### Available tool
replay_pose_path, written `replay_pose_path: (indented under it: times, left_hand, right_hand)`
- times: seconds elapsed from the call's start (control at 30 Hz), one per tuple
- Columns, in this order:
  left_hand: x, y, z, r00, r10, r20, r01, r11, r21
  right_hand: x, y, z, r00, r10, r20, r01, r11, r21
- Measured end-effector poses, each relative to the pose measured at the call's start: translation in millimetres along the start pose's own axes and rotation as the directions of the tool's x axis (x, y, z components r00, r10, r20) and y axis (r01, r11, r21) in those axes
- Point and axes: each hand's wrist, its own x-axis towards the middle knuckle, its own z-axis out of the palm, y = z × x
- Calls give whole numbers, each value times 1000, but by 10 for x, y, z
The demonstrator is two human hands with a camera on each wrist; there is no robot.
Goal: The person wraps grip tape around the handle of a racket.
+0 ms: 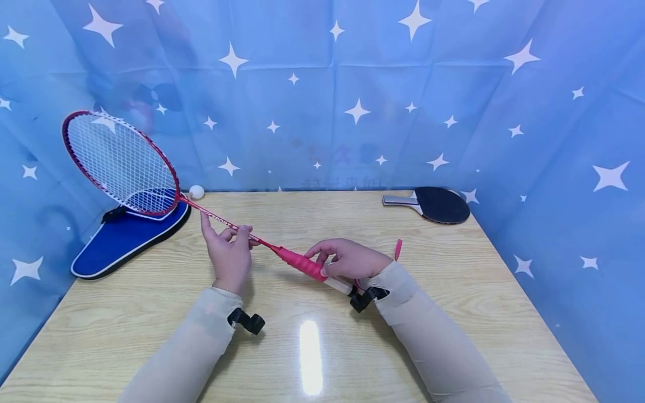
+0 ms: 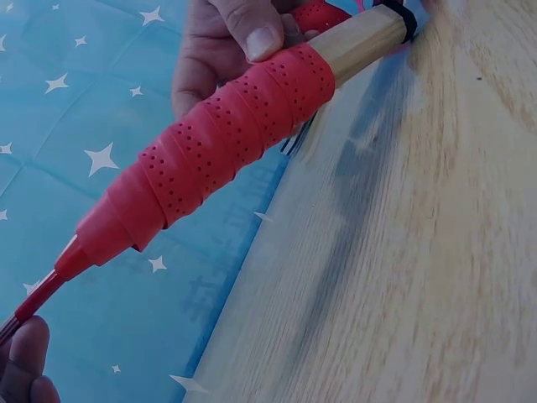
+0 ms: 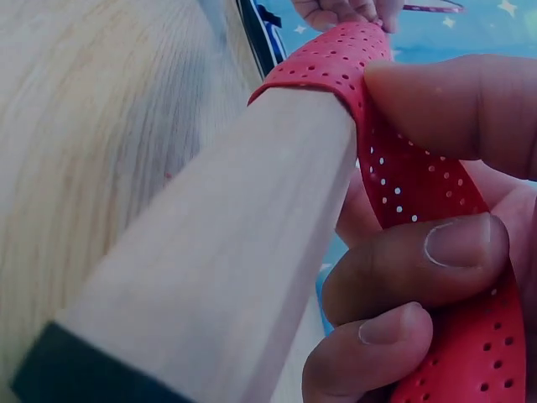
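My left hand [image 1: 229, 259] holds the red shaft of a badminton racket [image 1: 188, 203] with thumb and fingers, its strung head raised to the far left. Red perforated grip tape [image 2: 226, 138] is wound round the upper handle. The lower handle [image 3: 218, 218] is bare pale wood with a black band at its end. Beside the handle, my right hand [image 1: 353, 258] pinches the tape between thumb and fingers. In the right wrist view the loose strip [image 3: 457, 344] runs down through those fingers. A tape end [image 1: 398, 249] shows beyond the right wrist.
A blue paddle case [image 1: 113, 246] lies at the left, partly behind the racket head. Near it is a white ball [image 1: 197, 192]. A black table tennis paddle [image 1: 440, 204] lies at the back right. Blue star-patterned cloth [image 1: 322, 112] borders the wooden table [image 1: 252, 369].
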Motion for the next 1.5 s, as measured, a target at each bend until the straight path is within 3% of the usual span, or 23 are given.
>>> replay_pose_path:
  times: [0.27, 0.73, 1.5]
  left_hand:
    - [-10, 14, -8, 1000, -20, 9, 20, 999, 25]
    - [2, 3, -39, 999, -32, 5, 31, 998, 56]
    - [19, 13, -51, 998, -53, 26, 52, 998, 48]
  right_hand:
    - [-11, -16, -22, 999, 30, 44, -33, 997, 69]
    - [-15, 14, -46, 998, 26, 49, -27, 999, 36]
    - [15, 34, -38, 998, 31, 57, -35, 997, 71]
